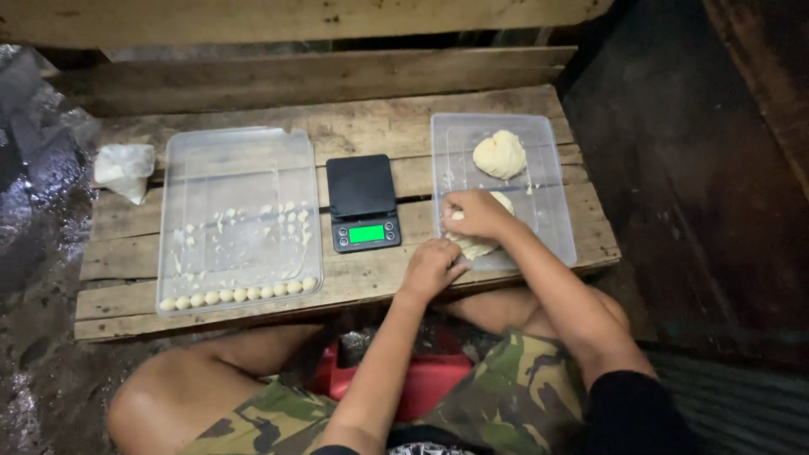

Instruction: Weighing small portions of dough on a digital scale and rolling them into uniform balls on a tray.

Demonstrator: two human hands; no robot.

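Dough lump [477, 244], pale and soft, lies in the clear plastic tray [556, 227] on the rough plank table [126, 253]; right hand [474, 213] and left hand [431, 266] both curl closed, pinching it. A rounder lump [500, 155] sits behind; black digital scale [362, 202] stands beside.

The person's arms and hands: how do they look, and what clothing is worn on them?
Both forearms are bare down to the wrists. The right arm has a short black sleeve ending above the elbow; the left arm's sleeve is hardly in view. The left hand and right hand have no gloves, and no rings, watch or bracelets are visible.
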